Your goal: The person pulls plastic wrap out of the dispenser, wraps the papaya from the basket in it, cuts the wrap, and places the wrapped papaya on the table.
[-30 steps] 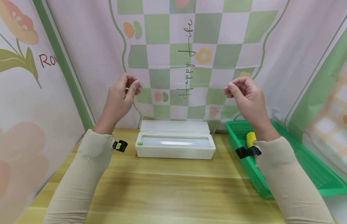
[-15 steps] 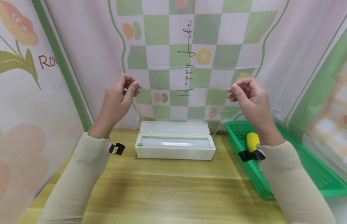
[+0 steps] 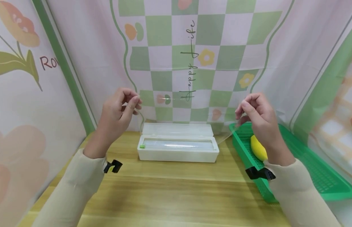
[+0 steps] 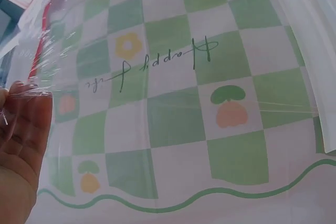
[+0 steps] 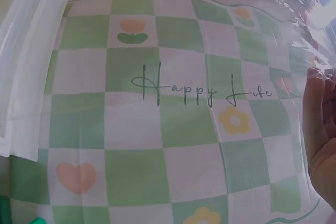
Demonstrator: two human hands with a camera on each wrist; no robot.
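Note:
A clear sheet of cling film [image 3: 167, 99] spans between both hands above a long white dispenser box [image 3: 178, 156], from which it rises. My left hand [image 3: 116, 116] pinches the film's left corner between thumb and fingers. On the other side my right hand [image 3: 261, 123] pinches the right corner. The film's gathered edge [image 4: 44, 85] shows at the fingertips in the left wrist view. The box's lid [image 3: 178, 129] stands tipped back, and a small green slider [image 3: 142, 146] sits at the left end of its front edge.
A green plastic basket [image 3: 340, 193] stands at the right, under my right forearm, with a yellow lemon-shaped thing [image 3: 258, 148] in it. The wooden table [image 3: 176, 195] stretches in front of the box. Printed cloth [image 3: 210, 28] hangs behind and at both sides.
Both hands have come down and slightly apart, bringing the cling film lower over the box. More of the yellow thing in the basket shows. The box stays in place.

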